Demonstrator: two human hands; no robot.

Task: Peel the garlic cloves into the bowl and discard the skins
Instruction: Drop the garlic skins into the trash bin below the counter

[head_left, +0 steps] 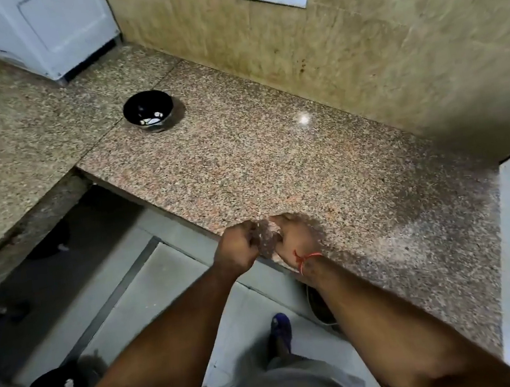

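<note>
Black bowl (pixel 148 111) far back on bench (pixel 276 165), few pale peeled cloves inside. Left hand (pixel 237 247) and right hand (pixel 294 236) curled together at near edge; contents blurred. Peeling probably unfinished.

No legible text or labels.

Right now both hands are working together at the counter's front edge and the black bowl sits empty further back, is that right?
Not quite: the head view shows the black bowl holds a few pale pieces, so it isn't empty. The left hand and right hand are together at the counter edge.
</note>
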